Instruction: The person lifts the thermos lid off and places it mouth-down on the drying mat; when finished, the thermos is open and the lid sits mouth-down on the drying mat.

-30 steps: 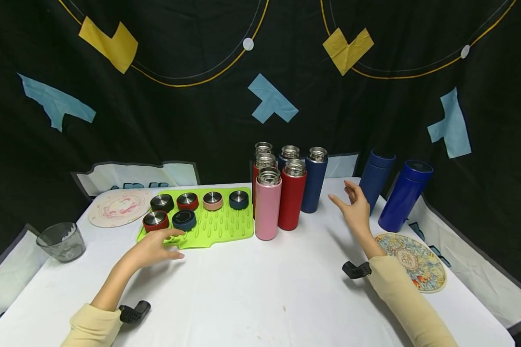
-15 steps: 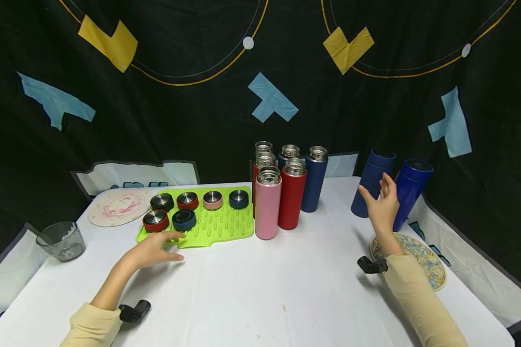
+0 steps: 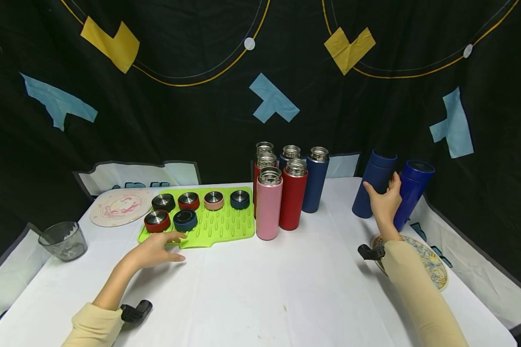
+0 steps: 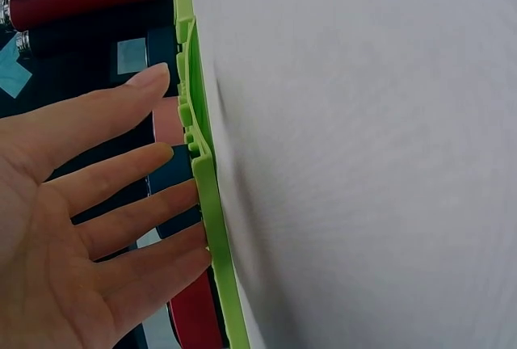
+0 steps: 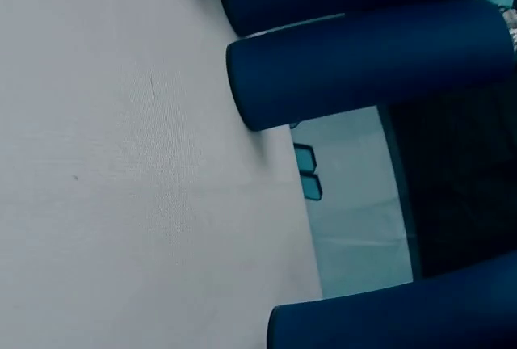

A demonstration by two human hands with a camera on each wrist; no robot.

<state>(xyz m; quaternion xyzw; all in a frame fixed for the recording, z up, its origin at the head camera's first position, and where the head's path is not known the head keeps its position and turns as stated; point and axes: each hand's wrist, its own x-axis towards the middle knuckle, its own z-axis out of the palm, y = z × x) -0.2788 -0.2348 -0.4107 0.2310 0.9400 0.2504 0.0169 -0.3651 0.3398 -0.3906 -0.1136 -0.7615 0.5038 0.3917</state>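
Observation:
In the head view my left hand (image 3: pixel 154 250) is spread at the front edge of the green drying mat (image 3: pixel 221 224), holding nothing. Its fingers overlap the mat's rim in the left wrist view. Several bottle lids stand on the mat, including a dark blue lid (image 3: pixel 185 220) and a red lid (image 3: pixel 157 221) near that hand. My right hand (image 3: pixel 385 205) is at a dark blue thermos bottle (image 3: pixel 366 193), thumb and fingers apart in front of it; contact cannot be told. A brighter blue bottle (image 3: pixel 412 188) stands just right. The right wrist view does not show the hand.
Uncapped bottles stand grouped mid-table: a pink bottle (image 3: pixel 269 207), a red bottle (image 3: pixel 293 200), a navy bottle (image 3: pixel 315 185) and others behind. A glass cup (image 3: pixel 63 241) and round pink mat (image 3: pixel 120 207) lie left; a patterned round mat (image 3: pixel 430 270) lies under the right forearm.
My right hand has moved right, from beside the uncapped bottles to the dark blue bottle, and its fingers have drawn nearer to it. The left hand has stayed in place.

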